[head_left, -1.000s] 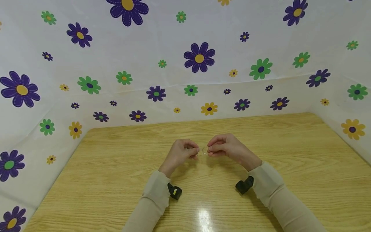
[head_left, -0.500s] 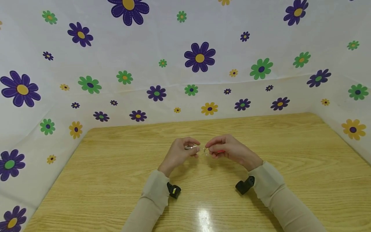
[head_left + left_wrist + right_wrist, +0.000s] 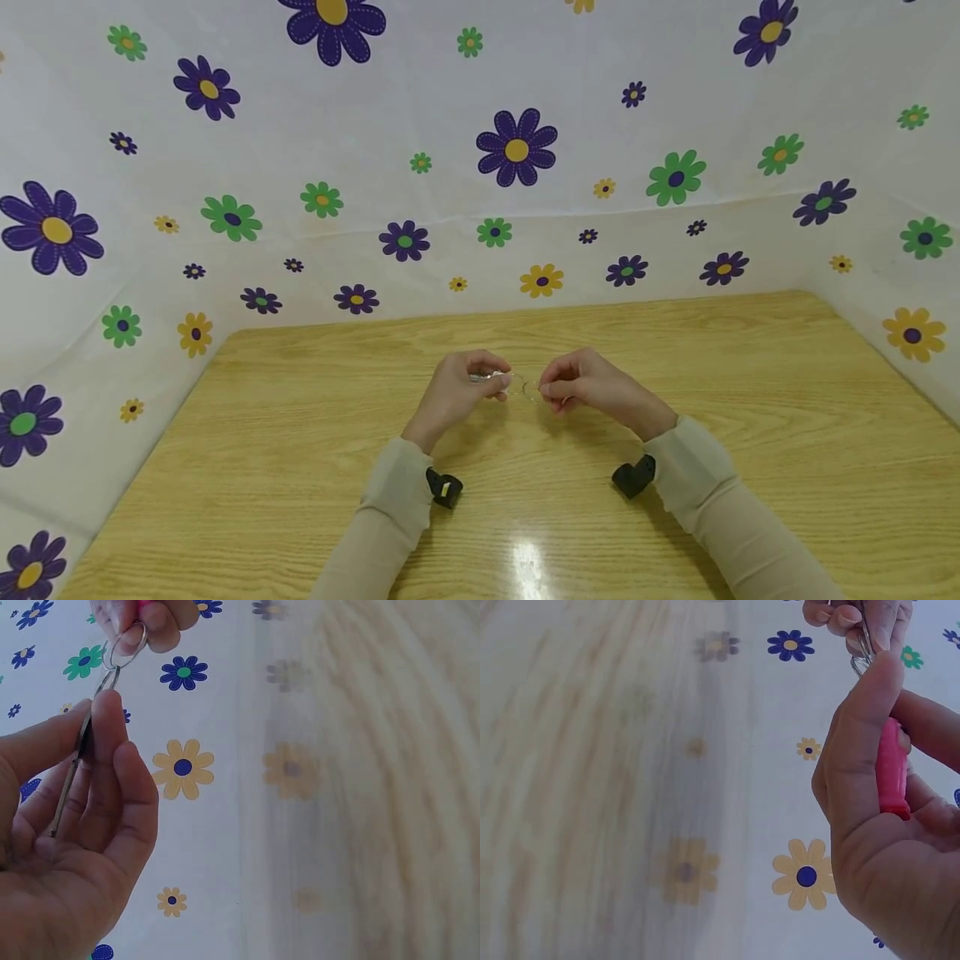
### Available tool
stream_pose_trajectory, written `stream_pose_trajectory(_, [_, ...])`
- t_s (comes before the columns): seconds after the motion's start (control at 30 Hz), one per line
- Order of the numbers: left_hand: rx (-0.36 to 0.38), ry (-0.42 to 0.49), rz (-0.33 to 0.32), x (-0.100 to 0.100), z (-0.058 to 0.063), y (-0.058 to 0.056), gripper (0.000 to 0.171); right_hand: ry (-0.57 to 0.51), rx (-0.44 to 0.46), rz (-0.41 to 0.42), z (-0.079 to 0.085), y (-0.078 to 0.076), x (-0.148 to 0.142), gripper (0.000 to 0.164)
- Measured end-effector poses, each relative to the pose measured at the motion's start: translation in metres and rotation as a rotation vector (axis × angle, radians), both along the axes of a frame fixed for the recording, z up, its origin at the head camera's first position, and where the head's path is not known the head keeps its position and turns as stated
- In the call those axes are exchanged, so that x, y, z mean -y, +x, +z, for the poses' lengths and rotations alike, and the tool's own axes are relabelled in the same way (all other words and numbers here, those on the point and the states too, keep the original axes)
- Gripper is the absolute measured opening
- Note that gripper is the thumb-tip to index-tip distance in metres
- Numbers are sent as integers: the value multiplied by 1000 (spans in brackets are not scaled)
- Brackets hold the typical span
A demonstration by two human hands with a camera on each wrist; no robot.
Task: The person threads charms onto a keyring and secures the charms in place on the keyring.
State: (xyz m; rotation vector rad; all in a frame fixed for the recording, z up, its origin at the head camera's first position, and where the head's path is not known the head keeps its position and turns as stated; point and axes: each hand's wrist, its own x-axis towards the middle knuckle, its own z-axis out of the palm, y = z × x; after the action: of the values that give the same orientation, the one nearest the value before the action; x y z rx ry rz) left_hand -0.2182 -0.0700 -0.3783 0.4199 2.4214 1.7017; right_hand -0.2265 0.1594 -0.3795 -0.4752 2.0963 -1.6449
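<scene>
My left hand pinches a slim, flat metal piece between thumb and fingers. The left wrist view shows it nearly edge-on, slanting down toward the palm. Thin metal key rings link its upper end to what my right hand holds. In the right wrist view, a pink plastic fob with a flared end lies within my right fingers, partly covered by them. Both hands are raised over the wooden table, fingertips facing each other, with the wire loops spanning the short gap between them.
The wooden table stretches around both hands. White cloth printed with purple, green and yellow flowers rises behind it and on both sides. Black cameras sit on the wrists, over beige sleeves.
My left hand has shifted slightly left with the metal piece, and the gap to the right hand is wider. More of the rings shows between them. The right hand has barely moved.
</scene>
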Motion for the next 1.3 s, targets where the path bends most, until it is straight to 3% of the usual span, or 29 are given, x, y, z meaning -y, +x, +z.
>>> stream_pose_trajectory(0.4, [-59, -83, -93, 1, 0, 0, 17, -215, 113, -8, 0, 2, 1, 13])
stream_pose_trajectory(0.57, [-60, -95, -107, -1, 3, 1, 17, -172, 109, -33, 2, 3, 2, 16])
stream_pose_trajectory(0.8, [-44, -97, -52, 1, 7, 0, 16, -109, 80, 33, 2, 2, 3, 16])
stream_pose_trajectory(1.17, [-29, -101, -34, 1, 7, 0, 15, -19, 37, 70, 0, 4, 2, 13])
stream_pose_trajectory(1.3, [-22, -101, -30, 1, 7, 1, 15, -49, 60, 91, 1, 5, 3, 13])
